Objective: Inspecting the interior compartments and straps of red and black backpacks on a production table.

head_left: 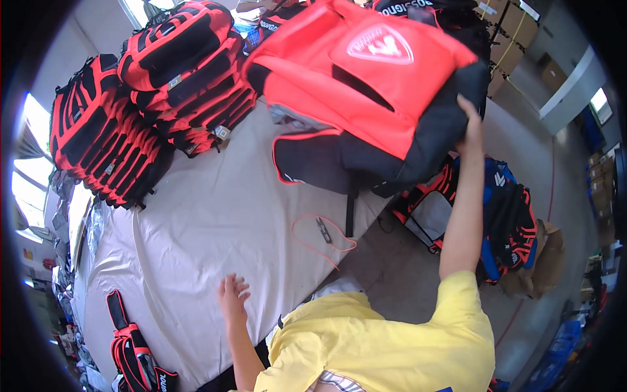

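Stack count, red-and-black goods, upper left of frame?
2: one stack at far left on the covered table, one taller stack just right of it. Others may be hidden behind the large red-and-black backpack at the right hand.

Wearer's shirt [392, 336]: plain yellow, loose, soft folds across the front and shoulders. Right sleeve [462, 304] short, ends in a plain hem above the elbow; right forearm [465, 215] bare, slim, tapering to the wrist; right hand [469, 127] also bare. Left forearm [244, 349] and left hand [232, 302] likewise uncovered. At the bottom edge, a checked cloth patch [341, 381], pale with dark crossing lines, shows inside the yellow. Small blue patch [445, 390] beside the lower rim, cut off by the frame; its nature unclear.
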The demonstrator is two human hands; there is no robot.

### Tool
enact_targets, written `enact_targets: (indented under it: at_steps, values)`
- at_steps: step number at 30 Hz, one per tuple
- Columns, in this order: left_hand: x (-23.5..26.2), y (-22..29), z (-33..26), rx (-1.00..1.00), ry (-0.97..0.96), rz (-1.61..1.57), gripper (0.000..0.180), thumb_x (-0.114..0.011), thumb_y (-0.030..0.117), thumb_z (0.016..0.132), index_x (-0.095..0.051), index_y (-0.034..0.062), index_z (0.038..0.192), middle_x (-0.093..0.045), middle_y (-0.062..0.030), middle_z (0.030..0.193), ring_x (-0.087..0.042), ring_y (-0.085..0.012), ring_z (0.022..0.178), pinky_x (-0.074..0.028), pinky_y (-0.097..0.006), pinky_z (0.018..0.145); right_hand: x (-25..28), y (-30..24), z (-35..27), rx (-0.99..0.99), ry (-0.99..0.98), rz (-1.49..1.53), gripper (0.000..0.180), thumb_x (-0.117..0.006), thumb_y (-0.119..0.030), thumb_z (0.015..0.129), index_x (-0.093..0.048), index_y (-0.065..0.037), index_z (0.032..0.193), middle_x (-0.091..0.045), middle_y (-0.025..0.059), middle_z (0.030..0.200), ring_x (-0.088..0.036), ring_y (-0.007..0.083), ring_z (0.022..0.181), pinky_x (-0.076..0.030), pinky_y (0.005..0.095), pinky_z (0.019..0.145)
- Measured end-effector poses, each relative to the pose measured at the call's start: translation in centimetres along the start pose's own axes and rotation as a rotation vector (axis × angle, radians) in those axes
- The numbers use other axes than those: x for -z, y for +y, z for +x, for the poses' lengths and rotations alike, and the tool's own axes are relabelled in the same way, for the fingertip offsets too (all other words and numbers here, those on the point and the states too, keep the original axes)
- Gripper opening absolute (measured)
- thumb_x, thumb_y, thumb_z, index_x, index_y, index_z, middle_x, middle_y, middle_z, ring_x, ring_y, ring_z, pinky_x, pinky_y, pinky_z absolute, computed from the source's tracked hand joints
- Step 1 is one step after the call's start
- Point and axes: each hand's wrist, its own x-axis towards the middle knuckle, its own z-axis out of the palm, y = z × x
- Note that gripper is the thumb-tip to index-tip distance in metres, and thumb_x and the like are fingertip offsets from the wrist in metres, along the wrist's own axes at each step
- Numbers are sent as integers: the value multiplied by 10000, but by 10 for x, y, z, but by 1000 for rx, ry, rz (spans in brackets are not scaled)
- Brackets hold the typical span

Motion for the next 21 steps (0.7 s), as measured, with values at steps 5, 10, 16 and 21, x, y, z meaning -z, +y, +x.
enact_targets:
  at_steps: [5, 10, 16, 21]
  values:
    - [99, -127, -4, 215, 339, 152, 334, -600, 388, 1085, -631, 89, 1231, -709, -74, 1002, -701, -167, 775, -542, -320, 599, 169, 213, 4, -250, 504, -284, 600, -829, -392, 941, -656, -61, 1411, -729, 108, 1282, -715, 288, 1102, -597, 451, 956]
    - [167, -197, -59, 337, 659, 173, 254, -581, 304, 1081, -622, 61, 1142, -709, -79, 873, -679, -176, 646, -492, -305, 465, 163, 204, 9, -368, 467, -329, 792, -828, -571, 913, -631, -20, 1447, -721, 118, 1312, -706, 295, 1119, -595, 484, 933]
    - [182, -250, -120, 436, 695, 358, 256, -586, 262, 1090, -632, 15, 1140, -688, -83, 801, -644, -179, 546, -456, -304, 400, 132, 180, 2, -425, 562, -328, 828, -831, -554, 926, -602, 23, 1473, -709, 143, 1353, -700, 317, 1165, -577, 535, 987]
    - [182, -242, -123, 438, 522, 540, 244, -638, 232, 1067, -666, -1, 1133, -695, -86, 770, -653, -173, 553, -486, -320, 427, 55, 107, 52, 48, 324, -118, 553, -739, -287, 1050, -592, 81, 1436, -682, 174, 1383, -706, 311, 1186, -599, 429, 1010]
